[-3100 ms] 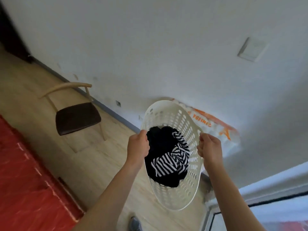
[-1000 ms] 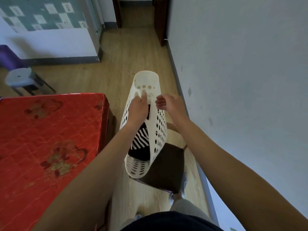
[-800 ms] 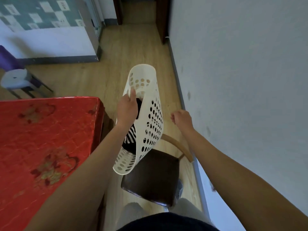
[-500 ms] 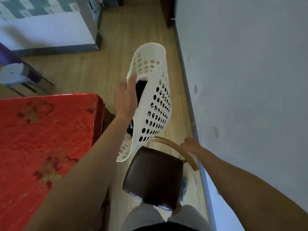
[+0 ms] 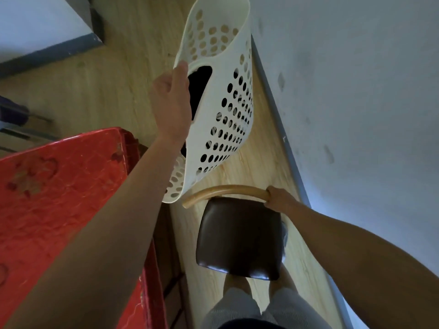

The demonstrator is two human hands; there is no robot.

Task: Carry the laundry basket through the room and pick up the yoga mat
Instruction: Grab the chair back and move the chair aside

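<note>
Risk of a spill is the first concern: the laundry basket (image 5: pixel 221 100) hangs from the left hand (image 5: pixel 172 103) alone, tipped on its side with its opening turned toward that hand, and dark clothing (image 5: pixel 198 91) sits right at the rim beside the fingers. In my judgement a swing or a loosened grip would let clothes slide out onto the floor (image 5: pixel 123 74). A second concern is collision. The basket's lower end hangs just above and ahead of the chair (image 5: pixel 240 238), whose curved wooden backrest (image 5: pixel 225 192) lies between the two hands, and the red mattress (image 5: pixel 64 210) presses close on the left arm's outer side. The passage between mattress and wall (image 5: pixel 356 91) looks narrow, so a snag on the chair is likely if it is not shifted first.

Left hand: raised forward on a nearly straight arm, thumb up along the rim, fingers curled over the edge into the basket and closed on it. Right hand (image 5: pixel 279 199): low and nearer the body, arm bent, closed around the right end of the backrest, apparently to move the chair aside.

The yoga mat is not in view; it cannot be placed from here. The carrying step is under way, the pickup not yet begun.
</note>
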